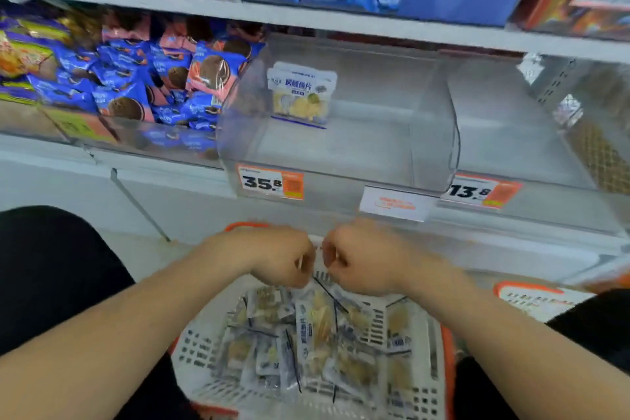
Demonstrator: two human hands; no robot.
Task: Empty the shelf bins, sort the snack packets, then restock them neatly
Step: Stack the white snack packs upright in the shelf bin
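One packet (301, 92) in clear bin (341, 160), basket (201, 348) below

Single view: a head-worn wide-angle cam on the person facing the shelving, lens pointing forward and tilted down. Close range. Both forearms enter from the bottom edge; left hand (276, 257) and right hand (364, 257) meet just below frame centre, motion-blurred. Directly under the fingers (305, 264) is the white basket (191, 351), seen almost top-down. Beyond the fingers and up is the clear bin (433, 133) with its price tag (271, 182), viewed from above its front lip, near. Left of the fingers and further back are blue biscuit packets (116, 78). The upper shelf edge (341, 22) crosses the top, slanted and bowed by the lens.
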